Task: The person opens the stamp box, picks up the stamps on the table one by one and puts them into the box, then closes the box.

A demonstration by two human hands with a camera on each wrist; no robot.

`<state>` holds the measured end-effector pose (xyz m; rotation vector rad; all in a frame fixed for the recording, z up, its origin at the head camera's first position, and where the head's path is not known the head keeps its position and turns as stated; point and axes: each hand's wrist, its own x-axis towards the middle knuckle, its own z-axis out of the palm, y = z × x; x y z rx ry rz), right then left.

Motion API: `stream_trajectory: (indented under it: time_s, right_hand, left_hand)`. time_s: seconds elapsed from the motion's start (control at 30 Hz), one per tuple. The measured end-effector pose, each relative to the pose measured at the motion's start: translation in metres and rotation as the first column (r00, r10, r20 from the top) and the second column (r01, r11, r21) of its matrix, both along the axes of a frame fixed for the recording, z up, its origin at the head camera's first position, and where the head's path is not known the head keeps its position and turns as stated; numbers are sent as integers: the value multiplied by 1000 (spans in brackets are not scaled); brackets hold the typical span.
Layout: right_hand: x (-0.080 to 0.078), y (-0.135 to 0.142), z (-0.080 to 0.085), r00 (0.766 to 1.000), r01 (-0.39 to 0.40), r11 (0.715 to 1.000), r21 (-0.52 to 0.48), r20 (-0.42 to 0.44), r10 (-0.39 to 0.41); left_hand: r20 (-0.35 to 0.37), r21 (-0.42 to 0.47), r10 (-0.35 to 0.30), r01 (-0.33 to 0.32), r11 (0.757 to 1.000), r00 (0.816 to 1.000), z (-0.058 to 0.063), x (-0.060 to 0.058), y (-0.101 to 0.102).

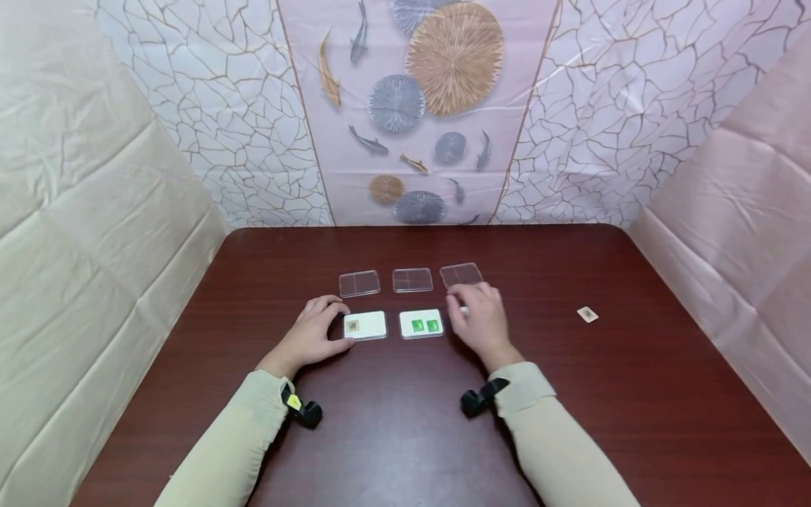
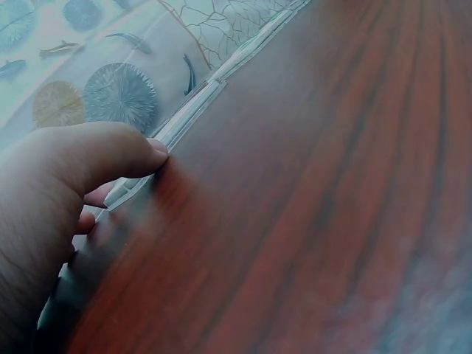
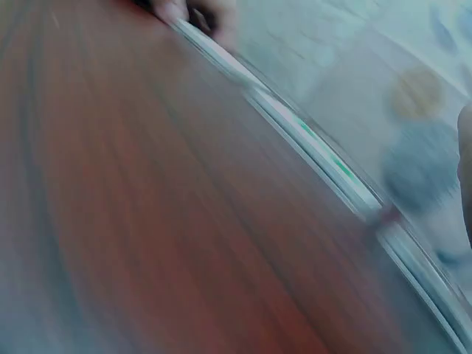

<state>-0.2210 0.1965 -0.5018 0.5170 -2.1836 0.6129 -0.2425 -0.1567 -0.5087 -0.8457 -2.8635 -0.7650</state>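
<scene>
My left hand (image 1: pixel 310 331) grips a flat clear case (image 1: pixel 370 325) with a white insert, thumb at its near edge and fingers at its far left corner. A small brown stamp-like piece (image 1: pixel 353 326) lies at the left of that insert. In the middle is a similar case (image 1: pixel 407 316) with two green squares (image 1: pixel 417 326). My right hand (image 1: pixel 483 320) is bent over another flat case (image 3: pixel 420 273) at the right, which it mostly hides in the head view; whether it grips this case I cannot tell. One finger (image 3: pixel 466 169) shows at the right wrist view's edge.
Behind the white-filled cases lie clear lids: left (image 1: pixel 359 284), middle (image 1: pixel 412 280) and right (image 1: pixel 461 273), the right one just beyond my right fingers. A loose brown stamp-like piece (image 1: pixel 587 314) lies farther right on the dark wooden table (image 1: pixel 393 415). Patterned cloth (image 1: pixel 412 162) hangs behind.
</scene>
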Motion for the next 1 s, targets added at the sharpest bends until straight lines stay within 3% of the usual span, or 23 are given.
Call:
stream_trajectory:
  time_s: [0.2,0.43,0.73,1.0]
  right_hand:
    - [15,80,-1,985,159,987,-28,71,-157]
    - [32,153,1,927,317,947,-57,229,-297]
    - [60,221,-1,813,393,920,4,465,-349]
    - [61,232,-2,721,338,931,138,597,-351]
  left_hand:
    - [0,5,-2,2,1000,1000,0,3,0]
    - [-3,4,6,-6,1000,1000,2,5,0]
    - [2,9,0,0,1000,1000,4,6,3]
    - [2,-5,10,-10,1000,1000,4,4,3]
